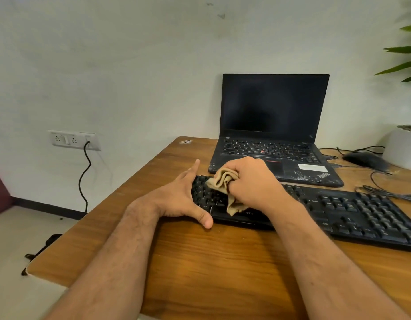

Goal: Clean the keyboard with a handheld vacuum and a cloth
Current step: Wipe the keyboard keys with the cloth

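Right hand (253,181) grips cloth (223,181) on keyboard (352,209); left hand (179,199), fingers straight, braces keyboard's end; pot (402,148) holds plant (405,56).

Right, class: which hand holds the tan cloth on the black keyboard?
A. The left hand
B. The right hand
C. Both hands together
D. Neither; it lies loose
B: the right hand grips the bunched cloth on the keyboard, while the left hand steadies the keyboard's end.
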